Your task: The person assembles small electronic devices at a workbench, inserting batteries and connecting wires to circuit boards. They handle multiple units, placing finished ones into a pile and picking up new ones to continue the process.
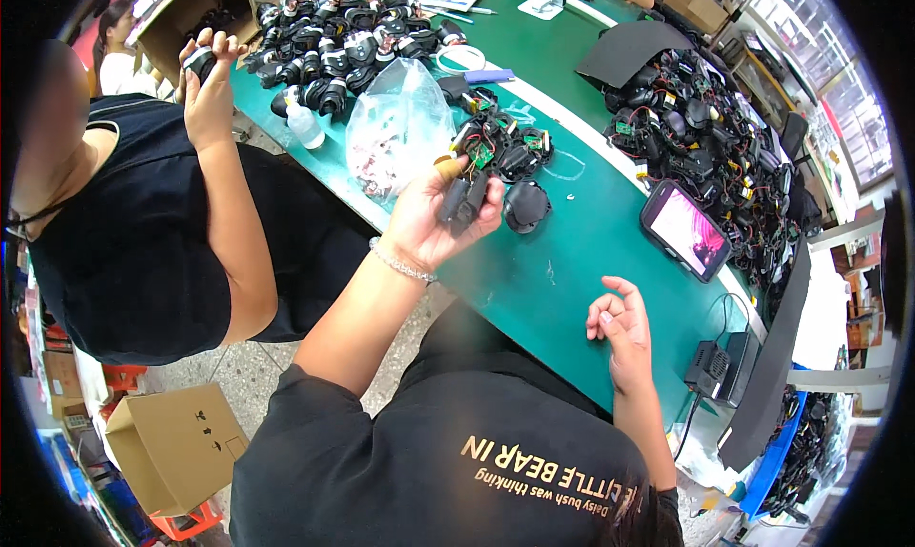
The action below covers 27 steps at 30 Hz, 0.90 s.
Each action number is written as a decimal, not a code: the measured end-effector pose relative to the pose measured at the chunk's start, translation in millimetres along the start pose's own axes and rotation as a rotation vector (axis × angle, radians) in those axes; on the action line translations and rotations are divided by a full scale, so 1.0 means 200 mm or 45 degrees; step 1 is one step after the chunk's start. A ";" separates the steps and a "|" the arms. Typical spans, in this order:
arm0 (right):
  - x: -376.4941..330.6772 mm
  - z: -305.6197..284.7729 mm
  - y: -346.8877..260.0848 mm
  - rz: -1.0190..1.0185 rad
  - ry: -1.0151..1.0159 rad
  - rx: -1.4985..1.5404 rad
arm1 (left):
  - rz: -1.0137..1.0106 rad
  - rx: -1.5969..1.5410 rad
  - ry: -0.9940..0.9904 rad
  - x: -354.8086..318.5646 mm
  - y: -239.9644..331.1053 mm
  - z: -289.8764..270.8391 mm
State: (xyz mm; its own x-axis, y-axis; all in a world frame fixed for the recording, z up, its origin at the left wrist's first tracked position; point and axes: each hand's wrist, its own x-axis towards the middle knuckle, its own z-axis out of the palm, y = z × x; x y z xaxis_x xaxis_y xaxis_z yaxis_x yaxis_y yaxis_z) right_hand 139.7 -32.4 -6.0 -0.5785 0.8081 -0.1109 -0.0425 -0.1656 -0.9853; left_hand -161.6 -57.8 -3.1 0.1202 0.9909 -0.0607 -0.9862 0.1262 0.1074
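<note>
The long green-topped bench runs from the upper left toward the lower right, with a white strip along its far edge. On its far right lies a broad heap of black plastic parts with coloured wires and small green circuit boards, and at the upper left a second heap of black and silver parts. A crumpled clear plastic bag of small pale pieces sits between them, near the bench's near edge. Right of the bag is a smaller cluster of black housings with green boards, and just below it a single round black shell rests on the bench. A phone with a lit pink screen lies flat further right.

The left hand is raised above the bench edge, fingers curled firmly around an elongated black plastic part with thin wires at its top. Its long axis stands nearly upright, tilted slightly right, the wired end pointing up toward the cluster.

The right hand hangs over the bench's near edge, holding nothing, fingers loosely bent and apart.

A co-worker's hand at the upper left holds a small black part.
</note>
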 end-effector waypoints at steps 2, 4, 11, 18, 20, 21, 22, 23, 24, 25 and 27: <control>-0.01 -0.01 0.07 -0.065 0.048 0.015 | 0.056 0.077 -0.043 0.01 0.00 0.00; -0.02 -0.01 0.09 -0.096 0.071 0.016 | 0.089 0.128 -0.047 0.02 0.01 0.00; -0.01 -0.01 0.10 -0.073 0.072 -0.045 | 0.191 0.291 0.036 0.05 0.03 0.01; -0.02 -0.03 0.09 -0.044 0.037 0.024 | 0.286 0.342 0.261 0.13 0.00 0.01; -0.01 -0.02 0.09 -0.016 0.030 0.033 | 0.230 0.391 0.358 0.18 -0.01 0.02; -0.02 -0.02 0.08 -0.002 0.027 0.037 | 0.201 0.417 0.406 0.21 -0.01 0.02; -0.01 -0.02 0.08 0.003 0.015 0.016 | 0.116 0.479 0.273 0.23 0.02 0.01; -0.02 -0.03 0.08 -0.008 0.005 0.015 | 0.111 0.492 0.313 0.27 0.03 0.00; -0.02 -0.04 0.09 -0.019 -0.006 0.014 | 0.109 0.505 0.353 0.29 0.03 -0.01; -0.02 -0.05 0.10 -0.031 -0.013 0.016 | 0.103 0.521 0.394 0.33 0.03 -0.01; -0.02 -0.05 0.08 -0.021 -0.039 0.011 | 0.068 0.607 0.397 0.37 0.10 -0.06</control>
State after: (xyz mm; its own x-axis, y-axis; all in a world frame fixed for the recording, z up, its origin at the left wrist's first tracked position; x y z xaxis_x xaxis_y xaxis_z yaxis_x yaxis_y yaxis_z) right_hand 149.6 -32.9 -23.4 -0.6021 0.7933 -0.0907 -0.0592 -0.1577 -0.9857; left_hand -173.1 17.4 -18.0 -0.0389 0.9448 -0.3254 -0.8209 0.1555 0.5495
